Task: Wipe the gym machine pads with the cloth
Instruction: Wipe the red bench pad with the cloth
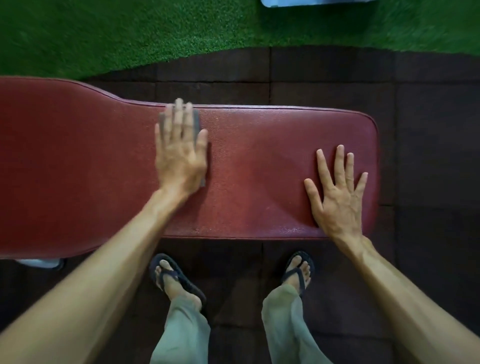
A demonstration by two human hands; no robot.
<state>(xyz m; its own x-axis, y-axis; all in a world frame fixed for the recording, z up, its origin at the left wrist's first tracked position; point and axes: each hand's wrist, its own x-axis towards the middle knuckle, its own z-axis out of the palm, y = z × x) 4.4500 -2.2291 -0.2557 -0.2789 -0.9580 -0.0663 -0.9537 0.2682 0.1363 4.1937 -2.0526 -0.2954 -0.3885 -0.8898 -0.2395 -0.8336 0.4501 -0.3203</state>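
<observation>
A long dark-red padded bench (259, 145) lies across the view, wider at its left end. My left hand (180, 153) presses flat on a small grey cloth (196, 122) near the pad's far edge; only the cloth's edges show around the fingers and by the wrist. The fingers look blurred. My right hand (337, 192) rests flat on the pad's right end with fingers spread and nothing under it.
Dark rubber floor tiles (337, 78) surround the bench. Green artificial turf (130, 33) lies beyond it. A pale blue object (311, 2) sits at the top edge. My feet in black sandals (176, 278) stand close to the bench's near side.
</observation>
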